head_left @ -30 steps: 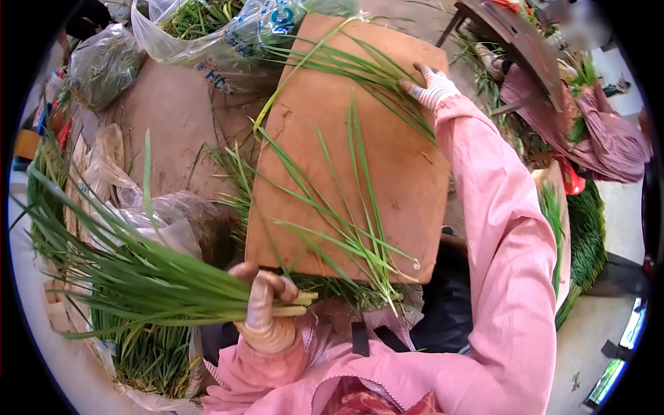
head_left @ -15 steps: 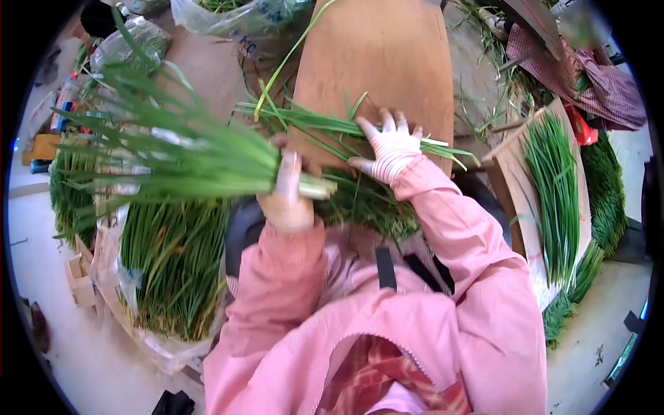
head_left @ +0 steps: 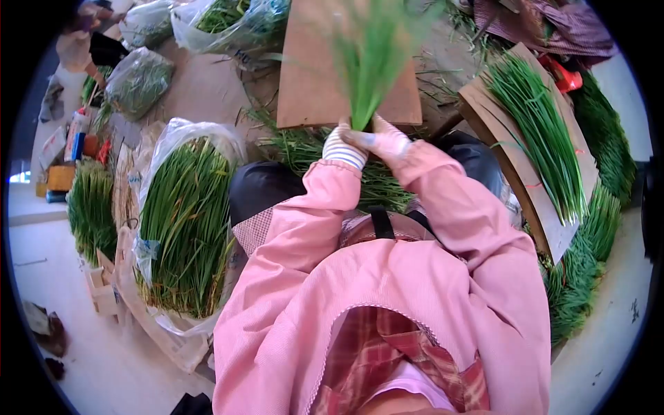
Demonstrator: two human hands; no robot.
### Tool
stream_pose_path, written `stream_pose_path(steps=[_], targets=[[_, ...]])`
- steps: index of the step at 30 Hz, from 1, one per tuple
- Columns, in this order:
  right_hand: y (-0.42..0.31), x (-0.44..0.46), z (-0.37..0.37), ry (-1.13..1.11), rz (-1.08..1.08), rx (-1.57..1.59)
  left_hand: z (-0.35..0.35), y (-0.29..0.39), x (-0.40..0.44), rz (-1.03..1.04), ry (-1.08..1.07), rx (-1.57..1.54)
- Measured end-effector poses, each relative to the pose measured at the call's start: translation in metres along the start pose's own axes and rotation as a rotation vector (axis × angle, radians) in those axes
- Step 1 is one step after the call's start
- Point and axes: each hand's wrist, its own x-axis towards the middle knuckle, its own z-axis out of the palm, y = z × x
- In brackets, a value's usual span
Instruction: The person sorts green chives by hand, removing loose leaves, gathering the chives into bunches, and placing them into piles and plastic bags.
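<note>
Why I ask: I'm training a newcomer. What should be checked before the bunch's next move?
1. Left hand at the bunch's base: ok.
2. Right hand there too: ok.
3. Leaf tips pointing away from the person: ok.
4. Leaves at rest: not ok, they look motion-blurred.
5. Base ends level: cannot tell, hands hide them.
6. Board beyond the hands: ok.

Leaf bunch (head_left: 372, 90): upper leaves blurred; stem ends covered by left hand (head_left: 344, 144) and right hand (head_left: 386, 140).
Wooden board (head_left: 304, 76): far end cut off by top edge; support not seen.
Printed bag (head_left: 238, 41): lettering too small to be read.
Co-worker, upper right (head_left: 553, 24): upper body cut off.
Black item, bottom (head_left: 191, 404): cropped, not identified.
</note>
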Motion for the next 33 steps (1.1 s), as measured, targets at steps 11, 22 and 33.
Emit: stream_pose_path(steps=[11,22,33], targets=[[-0.013,0.023,-0.026,0.423,-0.026,0.73,-0.008,0.032,-0.062,0.263,-0.118,1.052],[-0.14,0.053,-0.102,0.19,-0.579,0.28,-0.036,-0.025,-0.079,-0.017,-0.452,0.978],[-0.072,0.099,-0.092,0.251,-0.32,0.014,-0.051,0.021,-0.064,0.265,-0.194,0.444]])
